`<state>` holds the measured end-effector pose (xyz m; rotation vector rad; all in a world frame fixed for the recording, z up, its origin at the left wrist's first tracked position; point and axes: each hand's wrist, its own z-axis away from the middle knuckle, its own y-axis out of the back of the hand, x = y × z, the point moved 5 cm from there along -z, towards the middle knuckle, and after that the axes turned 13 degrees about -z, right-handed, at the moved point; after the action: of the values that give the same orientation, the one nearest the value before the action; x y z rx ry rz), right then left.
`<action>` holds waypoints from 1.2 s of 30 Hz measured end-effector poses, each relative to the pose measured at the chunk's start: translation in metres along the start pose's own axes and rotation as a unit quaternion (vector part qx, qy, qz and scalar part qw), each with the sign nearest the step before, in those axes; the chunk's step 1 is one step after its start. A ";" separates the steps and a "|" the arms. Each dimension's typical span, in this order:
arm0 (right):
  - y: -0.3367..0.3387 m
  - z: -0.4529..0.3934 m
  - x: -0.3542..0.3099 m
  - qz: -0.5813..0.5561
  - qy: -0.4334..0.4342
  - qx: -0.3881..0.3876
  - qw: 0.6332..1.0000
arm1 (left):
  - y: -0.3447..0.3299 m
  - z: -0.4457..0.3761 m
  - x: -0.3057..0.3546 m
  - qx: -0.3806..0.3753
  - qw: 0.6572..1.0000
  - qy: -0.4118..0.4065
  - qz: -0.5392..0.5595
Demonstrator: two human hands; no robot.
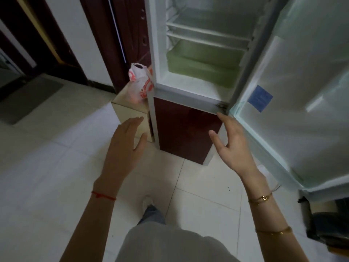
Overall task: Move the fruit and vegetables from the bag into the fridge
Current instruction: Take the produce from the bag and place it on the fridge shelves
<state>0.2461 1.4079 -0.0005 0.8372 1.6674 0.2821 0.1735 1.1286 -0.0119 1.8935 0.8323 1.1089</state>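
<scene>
The fridge (188, 95) stands ahead with its upper door (302, 91) swung wide to the right. Inside are white shelves (207, 29) and a green crisper drawer (204, 61); no food shows. A white and red plastic bag (140, 80) sits on a small beige cabinet (130, 108) just left of the fridge; its contents are hidden. My left hand (126, 142) hovers with straight fingers below the cabinet, holding nothing. My right hand (230, 140) is spread open in front of the dark red lower door (185, 129), fingertips near the hinge corner.
White tiled floor (56, 148) lies all around. A grey mat (28, 99) lies at the far left by dark doors. A dark object (328, 224) stands on the floor under the open door at the right. My foot (148, 202) is below the fridge.
</scene>
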 end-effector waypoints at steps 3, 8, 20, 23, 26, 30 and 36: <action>-0.034 -0.032 -0.007 -0.007 -0.002 -0.010 1.000 | 0.001 -0.017 -0.040 0.010 1.000 0.016 0.006; -0.095 -0.088 -0.029 -0.017 -0.003 -0.022 1.000 | 0.013 -0.061 -0.112 -0.009 0.999 0.028 -0.018; -0.220 -0.204 -0.074 -0.044 0.005 -0.067 0.997 | 0.020 -0.160 -0.242 -0.042 0.997 0.051 -0.028; -0.248 -0.233 -0.073 -0.049 0.002 -0.082 0.995 | 0.015 -0.187 -0.264 -0.041 0.997 0.067 -0.026; -0.281 -0.268 -0.067 -0.044 -0.015 -0.105 0.993 | 0.008 -0.219 -0.286 -0.040 0.996 0.077 -0.028; -0.322 -0.322 -0.066 -0.063 0.020 -0.124 0.990 | -0.003 -0.269 -0.315 -0.038 0.995 0.085 -0.028; -0.366 -0.412 -0.058 -0.098 0.025 -0.116 0.988 | -0.022 -0.367 -0.348 -0.038 0.996 0.074 -0.022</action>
<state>-0.2684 1.2112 -0.0585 0.4928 1.7107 0.3547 -0.3022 0.9589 -0.0506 1.7379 0.8962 1.2474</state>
